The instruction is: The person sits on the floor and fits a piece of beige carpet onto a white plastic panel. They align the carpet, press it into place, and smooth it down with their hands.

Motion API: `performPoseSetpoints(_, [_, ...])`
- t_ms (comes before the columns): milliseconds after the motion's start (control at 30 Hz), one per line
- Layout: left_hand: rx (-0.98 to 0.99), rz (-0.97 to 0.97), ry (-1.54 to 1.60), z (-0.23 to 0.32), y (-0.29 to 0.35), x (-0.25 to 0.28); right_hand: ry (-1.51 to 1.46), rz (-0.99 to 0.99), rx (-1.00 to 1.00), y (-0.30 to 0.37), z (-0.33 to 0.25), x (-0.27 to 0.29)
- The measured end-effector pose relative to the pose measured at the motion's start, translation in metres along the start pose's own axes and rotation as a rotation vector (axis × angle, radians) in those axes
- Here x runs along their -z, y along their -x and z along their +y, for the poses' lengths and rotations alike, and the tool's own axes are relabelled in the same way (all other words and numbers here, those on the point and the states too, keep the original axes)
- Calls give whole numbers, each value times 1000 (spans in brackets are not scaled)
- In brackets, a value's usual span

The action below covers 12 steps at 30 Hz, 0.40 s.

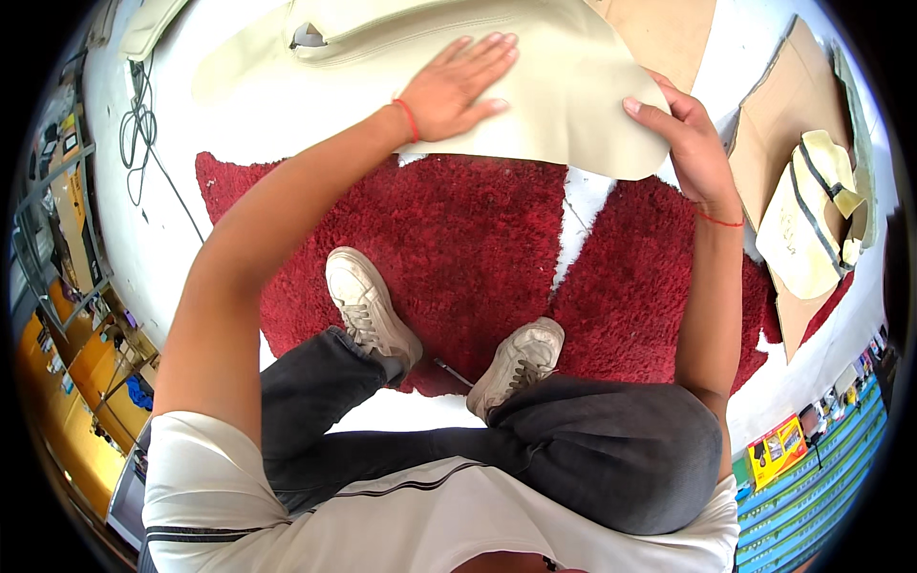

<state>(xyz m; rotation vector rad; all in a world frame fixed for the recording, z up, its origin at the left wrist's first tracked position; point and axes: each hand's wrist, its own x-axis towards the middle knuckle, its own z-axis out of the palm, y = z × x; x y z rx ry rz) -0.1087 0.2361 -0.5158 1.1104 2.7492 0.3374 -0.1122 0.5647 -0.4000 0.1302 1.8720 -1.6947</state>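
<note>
A beige leather-like upholstery cover (573,86) is spread in front of me, with a stitched seam and a small cutout hole near its far left part. My left hand (458,91) lies flat on its middle, fingers stretched out. At the cover's right edge, my right hand (693,134) pinches the material, thumb on top and the other fingers partly hidden beneath. The near edge of the cover hangs over a red shaggy rug (458,220).
Cardboard (798,86) lies at the right, with a cream piece with dark straps (807,234) on it. Black cable (140,134) coils at the left, near shelving (72,201). A yellow box (777,452) sits by blue slats (821,477). A thin tool (453,372) lies between my shoes.
</note>
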Motion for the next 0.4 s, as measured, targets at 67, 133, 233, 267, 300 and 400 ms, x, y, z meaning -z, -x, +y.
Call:
performPoseSetpoints(67, [11, 43, 80, 21, -14, -3, 72, 17, 65, -2, 3, -1])
performPoseSetpoints(133, [21, 82, 117, 37, -22, -3, 48, -2, 23, -4, 3, -1])
performPoseSetpoints(233, [-4, 71, 333, 46, -27, -4, 39, 45, 25, -9, 16, 7])
performPoseSetpoints(267, [10, 68, 364, 42, -30, -6, 37, 67, 25, -9, 24, 9])
performPoseSetpoints(300, [106, 94, 267, 32, -23, -8, 45, 66, 18, -8, 26, 8])
performPoseSetpoints(400, [303, 155, 69, 18, -10, -12, 76, 34, -32, -2, 32, 10])
